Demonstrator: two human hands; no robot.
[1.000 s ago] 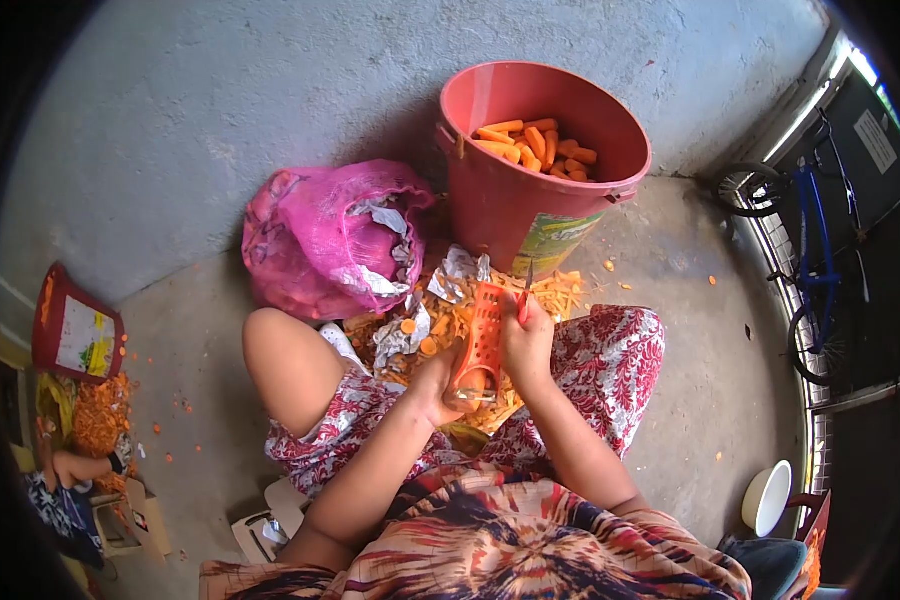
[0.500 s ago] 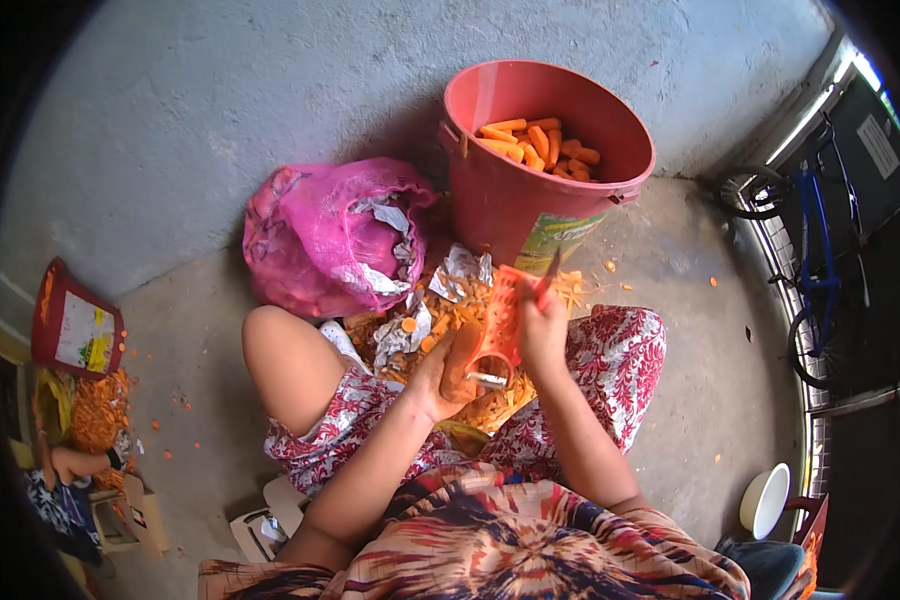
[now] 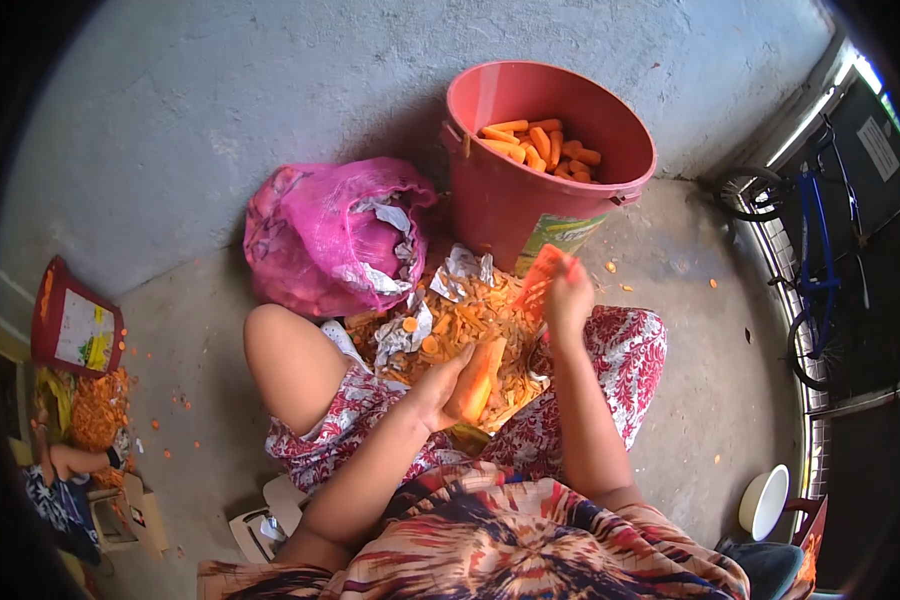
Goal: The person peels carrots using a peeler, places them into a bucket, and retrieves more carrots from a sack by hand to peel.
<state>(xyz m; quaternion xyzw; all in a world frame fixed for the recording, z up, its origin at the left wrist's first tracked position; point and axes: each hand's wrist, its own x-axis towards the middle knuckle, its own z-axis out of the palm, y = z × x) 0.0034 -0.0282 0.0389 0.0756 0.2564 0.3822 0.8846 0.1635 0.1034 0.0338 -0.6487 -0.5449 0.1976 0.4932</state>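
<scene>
My left hand (image 3: 437, 393) is closed around a large carrot (image 3: 478, 380), partly peeled, with bright orange on its upper side. To the right, my right hand (image 3: 570, 300) grips an orange peeler (image 3: 539, 279) with slots in it, held away from the carrot. The knife seen earlier beside the peeler cannot be made out. Carrot peelings (image 3: 510, 325) lie heaped on the floor between my legs, with crumpled paper (image 3: 403, 332) among them. Behind the heap, a red bucket (image 3: 525, 215) holds several peeled carrots (image 3: 543, 145).
A pink mesh bag (image 3: 315, 235) leans near the wall. At the far left are a smaller red bucket (image 3: 75, 325), another peelings pile (image 3: 102, 415) and a person's leg (image 3: 78, 463). A white basin (image 3: 764, 502) and a blue bicycle (image 3: 817, 270) are on the right.
My right hand has moved right and up with the peeler, away from the carrot. The carrot in my left hand now shows a bright peeled side.
</scene>
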